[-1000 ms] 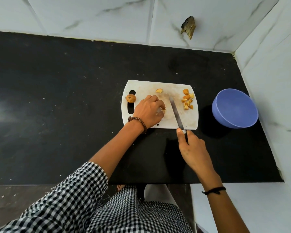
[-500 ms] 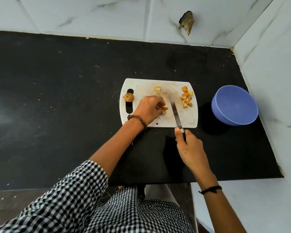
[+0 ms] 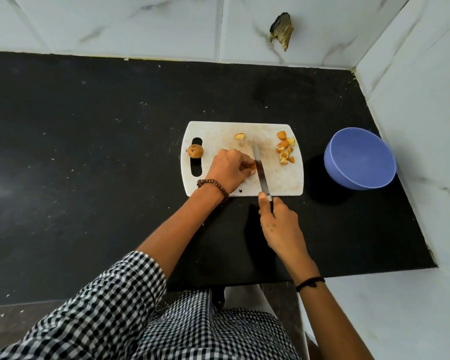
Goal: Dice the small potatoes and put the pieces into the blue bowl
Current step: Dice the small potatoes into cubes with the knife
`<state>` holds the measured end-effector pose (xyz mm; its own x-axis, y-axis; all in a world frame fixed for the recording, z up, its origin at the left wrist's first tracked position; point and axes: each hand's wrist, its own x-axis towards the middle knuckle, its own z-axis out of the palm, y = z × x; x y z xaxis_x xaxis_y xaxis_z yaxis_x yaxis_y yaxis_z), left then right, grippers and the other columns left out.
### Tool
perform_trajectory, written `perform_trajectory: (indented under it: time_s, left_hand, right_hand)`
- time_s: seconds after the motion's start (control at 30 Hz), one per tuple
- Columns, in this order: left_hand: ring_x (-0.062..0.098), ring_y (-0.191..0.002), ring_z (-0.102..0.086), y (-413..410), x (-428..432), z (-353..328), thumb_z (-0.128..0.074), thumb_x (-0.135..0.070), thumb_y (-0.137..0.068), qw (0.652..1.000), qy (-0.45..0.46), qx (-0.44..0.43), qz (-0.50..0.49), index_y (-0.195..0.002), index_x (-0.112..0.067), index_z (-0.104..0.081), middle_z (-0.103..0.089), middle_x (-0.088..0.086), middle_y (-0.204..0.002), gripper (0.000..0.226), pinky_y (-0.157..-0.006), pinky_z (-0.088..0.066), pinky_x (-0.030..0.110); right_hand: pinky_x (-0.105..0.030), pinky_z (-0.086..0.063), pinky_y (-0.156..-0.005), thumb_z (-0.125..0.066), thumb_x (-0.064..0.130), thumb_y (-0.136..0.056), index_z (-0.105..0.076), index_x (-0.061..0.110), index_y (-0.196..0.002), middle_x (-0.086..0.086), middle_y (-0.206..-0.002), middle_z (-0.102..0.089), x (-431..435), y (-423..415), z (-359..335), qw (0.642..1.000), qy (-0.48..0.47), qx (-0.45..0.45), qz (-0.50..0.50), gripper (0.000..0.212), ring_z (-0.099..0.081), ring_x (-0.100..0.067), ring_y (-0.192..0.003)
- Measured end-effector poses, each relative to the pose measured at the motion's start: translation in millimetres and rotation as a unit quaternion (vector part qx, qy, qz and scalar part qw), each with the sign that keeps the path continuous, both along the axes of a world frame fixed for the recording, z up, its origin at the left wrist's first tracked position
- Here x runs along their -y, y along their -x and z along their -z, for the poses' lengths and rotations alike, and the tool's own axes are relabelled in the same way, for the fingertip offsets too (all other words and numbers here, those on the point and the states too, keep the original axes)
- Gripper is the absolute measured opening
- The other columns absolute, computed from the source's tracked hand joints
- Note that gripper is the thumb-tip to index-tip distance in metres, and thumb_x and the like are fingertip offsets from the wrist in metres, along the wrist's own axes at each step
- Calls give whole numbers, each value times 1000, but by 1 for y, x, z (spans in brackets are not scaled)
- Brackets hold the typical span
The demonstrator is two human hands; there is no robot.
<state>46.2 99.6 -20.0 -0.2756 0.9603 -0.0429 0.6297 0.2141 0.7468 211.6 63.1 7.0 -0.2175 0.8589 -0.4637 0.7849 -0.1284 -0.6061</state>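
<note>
Now the left hand point(image 3: 230, 168) is pinching a small orange-brown potato piece point(image 3: 252, 166) mid-board on the white plastic cutting board point(image 3: 283, 183), while the right hand point(image 3: 279, 224), clenched on a steel knife point(image 3: 260, 172), is pressing beside it; the round blue bowl point(image 3: 360, 158) is sitting at three o'clock on the black tabletop point(image 3: 89, 152).

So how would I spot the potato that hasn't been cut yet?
Find the white cutting board on the black counter. At its left end, beside the handle slot, sits the whole potato: round, brown-skinned and intact, unlike the yellow diced pieces at the right end.
</note>
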Motion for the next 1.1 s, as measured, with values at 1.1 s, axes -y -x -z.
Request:
perform_trajectory:
  time_s: [1.1]
  left_hand:
    - [11,-84,-70,-5,-8,-9,-75,-7,-78,999,15,26,-16,-99,-7,-75,-75,6,-93,21,-86,-55,24]
  right_hand:
    - [-40,-58,-72,-26,53,-106,-48,16,-110,-9,-98,-57,-34,16,-3,995,61,34,-64,43,-61,-22,-75]
